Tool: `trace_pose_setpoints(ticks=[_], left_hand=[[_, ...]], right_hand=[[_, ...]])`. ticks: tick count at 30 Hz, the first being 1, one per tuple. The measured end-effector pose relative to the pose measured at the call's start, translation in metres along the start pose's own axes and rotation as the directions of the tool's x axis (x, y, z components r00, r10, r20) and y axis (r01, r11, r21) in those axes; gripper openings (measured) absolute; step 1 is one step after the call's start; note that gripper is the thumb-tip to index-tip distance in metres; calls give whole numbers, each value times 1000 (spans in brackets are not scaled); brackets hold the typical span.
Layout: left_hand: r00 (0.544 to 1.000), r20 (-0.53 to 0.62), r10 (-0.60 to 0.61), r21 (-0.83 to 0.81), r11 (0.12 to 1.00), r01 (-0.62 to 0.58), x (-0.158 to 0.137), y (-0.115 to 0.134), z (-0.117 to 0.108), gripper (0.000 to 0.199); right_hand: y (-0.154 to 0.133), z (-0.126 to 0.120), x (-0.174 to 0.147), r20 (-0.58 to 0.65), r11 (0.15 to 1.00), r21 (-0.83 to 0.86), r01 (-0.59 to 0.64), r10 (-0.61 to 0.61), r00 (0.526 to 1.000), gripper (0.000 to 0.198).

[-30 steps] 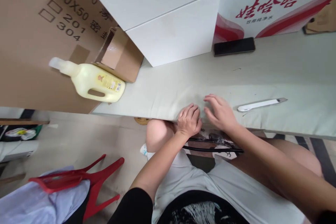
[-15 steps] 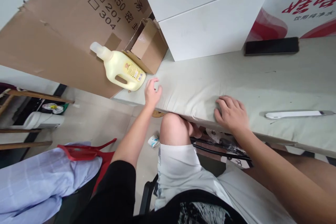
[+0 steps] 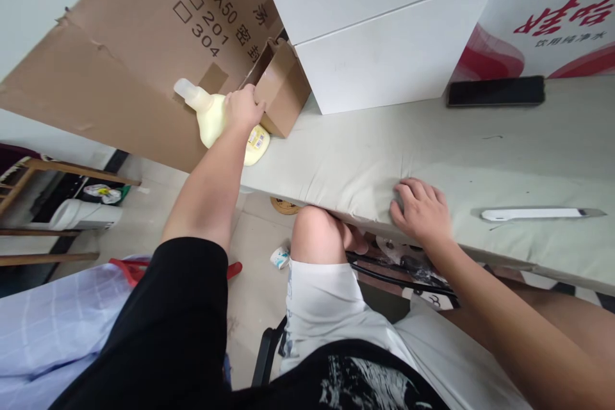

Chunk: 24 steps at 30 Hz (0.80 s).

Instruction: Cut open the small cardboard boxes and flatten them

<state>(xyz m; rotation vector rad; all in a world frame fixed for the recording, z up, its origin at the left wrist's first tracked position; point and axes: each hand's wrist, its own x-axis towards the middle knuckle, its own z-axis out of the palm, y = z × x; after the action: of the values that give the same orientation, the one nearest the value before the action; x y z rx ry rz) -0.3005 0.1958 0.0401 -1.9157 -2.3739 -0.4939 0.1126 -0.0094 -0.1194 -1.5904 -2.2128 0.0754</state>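
My left hand [image 3: 244,107] reaches across a pale yellow jug-shaped bottle [image 3: 214,120] with a translucent cap. Its thumb and fingertips are apart, by the near edge of a small open cardboard box [image 3: 285,91]. Whether the fingertips touch the box or the bottle is unclear. The forearm and hand cover the bottle's middle and handle. My right hand [image 3: 423,210] rests on the cloth-covered table [image 3: 350,160] near its front edge, fingers loosely spread and holding nothing. To its right lies a white utility knife [image 3: 535,214] with its blade out.
A large cardboard sheet [image 3: 144,70] with printed text stands behind the bottle. White boxes [image 3: 384,51] are stacked at the back, beside a printed red-and-white carton [image 3: 538,38]. A black phone [image 3: 496,91] leans near that carton. A white bucket [image 3: 79,214] stands at left.
My left hand has moved up and left from the table edge, over the bottle to the small box. My right hand stays in place. The view has shifted slightly.
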Motion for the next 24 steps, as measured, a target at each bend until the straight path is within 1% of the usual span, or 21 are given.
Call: trace_pose_setpoints(ticks=[2, 5, 7, 9, 11, 14, 16, 18, 21, 23, 24], left_hand=[[1000, 12, -10, 38, 999, 9, -5, 9, 1, 35], [1000, -18, 2, 9, 1000, -2, -20, 25, -5, 25], [999, -42, -14, -9, 1000, 13, -33, 33, -12, 17], [999, -44, -22, -29, 999, 21, -48, 37, -21, 13], [999, -39, 4, -66, 998, -7, -64, 35, -31, 10], [990, -104, 90, -129, 986, -103, -92, 22, -42, 9], [974, -152, 170, -173, 965, -196, -111, 12, -45, 12], [949, -174, 264, -217, 930, -298, -130, 6, -47, 12], [910, -192, 367, -307, 859, -411, -157, 9, -45, 9], [897, -179, 404, -394, 806, -441, -172, 19, -42, 7], [892, -164, 421, -438, 779, -448, -179, 25, -40, 6]], right_hand=[[0, 0, 0, 6, 1000, 15, -5, 5, 1000, 30], [0, -1, 0, 18, 999, 37, -20, 19, 1000, 30], [0, -1, 0, 21, 999, 43, -24, 24, 1000, 30], [0, 0, 0, 22, 999, 44, -25, 24, 999, 30], [0, 0, 0, 24, 999, 44, -27, 26, 999, 30], [0, 0, 0, 29, 999, 35, -28, 27, 999, 29], [1, -1, 0, 31, 999, 25, -27, 26, 999, 29], [1, -1, 0, 34, 999, 19, -27, 26, 999, 29], [0, -1, 0, 43, 999, 35, -33, 31, 999, 30], [-1, -2, 2, 48, 995, 83, -49, 45, 998, 29], [-1, -2, 3, 50, 989, 133, -69, 63, 997, 27]])
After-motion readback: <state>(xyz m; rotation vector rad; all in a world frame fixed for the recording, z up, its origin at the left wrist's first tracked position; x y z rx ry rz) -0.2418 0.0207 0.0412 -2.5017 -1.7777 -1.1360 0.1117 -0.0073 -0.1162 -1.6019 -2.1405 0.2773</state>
